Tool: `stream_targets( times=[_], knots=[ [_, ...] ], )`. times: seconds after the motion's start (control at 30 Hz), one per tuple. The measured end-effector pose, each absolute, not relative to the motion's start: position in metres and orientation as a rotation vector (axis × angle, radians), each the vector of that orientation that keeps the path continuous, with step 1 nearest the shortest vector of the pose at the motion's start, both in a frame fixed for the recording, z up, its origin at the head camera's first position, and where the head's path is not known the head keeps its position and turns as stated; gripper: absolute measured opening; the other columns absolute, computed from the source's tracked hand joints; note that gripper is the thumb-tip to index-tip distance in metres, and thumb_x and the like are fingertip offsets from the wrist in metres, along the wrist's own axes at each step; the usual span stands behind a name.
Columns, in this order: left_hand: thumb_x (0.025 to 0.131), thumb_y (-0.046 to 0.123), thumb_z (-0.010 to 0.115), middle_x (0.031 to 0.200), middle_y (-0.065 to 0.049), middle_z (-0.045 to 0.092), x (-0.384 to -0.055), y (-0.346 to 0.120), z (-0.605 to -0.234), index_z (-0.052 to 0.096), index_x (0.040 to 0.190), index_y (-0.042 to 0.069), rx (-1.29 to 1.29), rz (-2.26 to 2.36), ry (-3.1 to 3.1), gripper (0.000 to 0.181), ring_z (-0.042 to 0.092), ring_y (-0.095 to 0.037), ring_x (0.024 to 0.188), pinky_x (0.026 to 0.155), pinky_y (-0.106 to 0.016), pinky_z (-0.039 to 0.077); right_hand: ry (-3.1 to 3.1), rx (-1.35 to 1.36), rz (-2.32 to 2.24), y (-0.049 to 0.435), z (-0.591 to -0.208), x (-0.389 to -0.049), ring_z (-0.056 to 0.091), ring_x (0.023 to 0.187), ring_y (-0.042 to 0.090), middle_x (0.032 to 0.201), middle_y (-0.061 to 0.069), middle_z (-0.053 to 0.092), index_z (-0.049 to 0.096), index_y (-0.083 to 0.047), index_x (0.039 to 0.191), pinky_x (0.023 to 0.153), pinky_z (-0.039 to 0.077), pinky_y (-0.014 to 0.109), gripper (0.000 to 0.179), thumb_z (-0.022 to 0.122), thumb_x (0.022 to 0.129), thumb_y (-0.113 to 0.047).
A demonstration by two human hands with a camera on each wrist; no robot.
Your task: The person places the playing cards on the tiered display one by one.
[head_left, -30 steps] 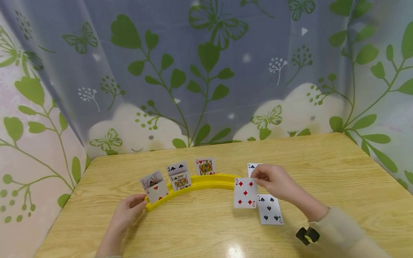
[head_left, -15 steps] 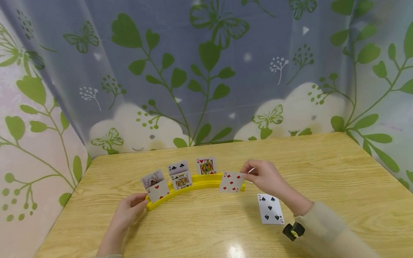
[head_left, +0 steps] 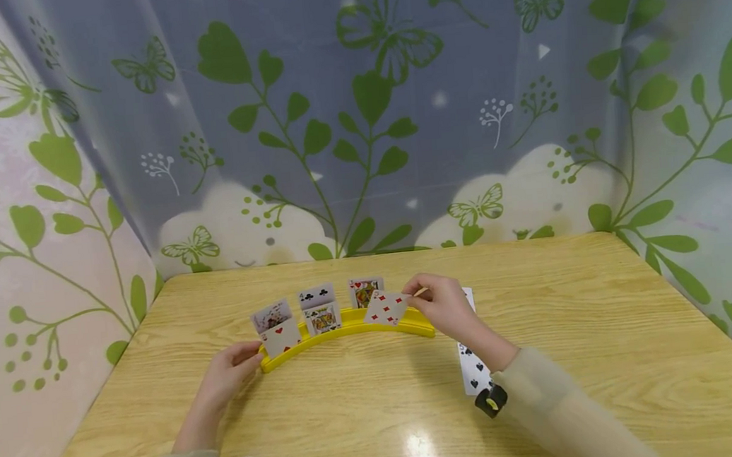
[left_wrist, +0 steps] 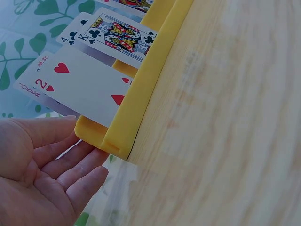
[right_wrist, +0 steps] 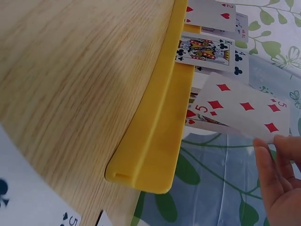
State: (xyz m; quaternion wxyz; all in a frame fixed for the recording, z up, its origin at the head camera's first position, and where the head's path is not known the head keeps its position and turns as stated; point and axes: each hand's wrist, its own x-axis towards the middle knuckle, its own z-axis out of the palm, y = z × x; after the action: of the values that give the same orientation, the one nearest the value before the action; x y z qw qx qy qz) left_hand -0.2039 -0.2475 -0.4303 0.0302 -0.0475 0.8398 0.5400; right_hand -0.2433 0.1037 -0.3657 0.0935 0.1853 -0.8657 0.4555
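My left hand pinches the left end of a curved yellow card holder between thumb and fingers. The right hand pinches the corner of a five of diamonds, tilted over the holder's right part. In the head view this card overlaps the jack of hearts, which stands in the back. Further left in the holder stand a king of clubs before a four of clubs, and a two of hearts before a joker.
A five of spades lies face up on the wooden table, partly behind the right forearm. Another card shows beyond the right wrist, mostly hidden. A printed curtain hangs behind the table's back edge.
The right hand has carried the five of diamonds left and up from beside the loose cards to over the holder, tilting it. The left hand stays at the holder's end.
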Motion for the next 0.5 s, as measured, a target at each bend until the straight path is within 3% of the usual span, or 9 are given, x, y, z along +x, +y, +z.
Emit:
stream_targets(
  times=[0.5],
  knots=[
    [0.09, 0.01, 0.051, 0.118, -0.024, 0.05, -0.204, -0.247, -0.43, 0.047, 0.12, -0.009, -0.15, 1.674, 2.58, 0.036, 0.049, -0.028, 0.105, 0.084, -0.036, 0.043, -2.592, 0.62, 1.067, 0.075, -0.374, -0.252, 0.059, 0.066, 0.014, 0.084, 0.003, 0.063, 0.068, -0.01, 0.08, 0.06, 0.048, 0.024, 0.013, 0.064, 0.077, 0.002]
  ],
)
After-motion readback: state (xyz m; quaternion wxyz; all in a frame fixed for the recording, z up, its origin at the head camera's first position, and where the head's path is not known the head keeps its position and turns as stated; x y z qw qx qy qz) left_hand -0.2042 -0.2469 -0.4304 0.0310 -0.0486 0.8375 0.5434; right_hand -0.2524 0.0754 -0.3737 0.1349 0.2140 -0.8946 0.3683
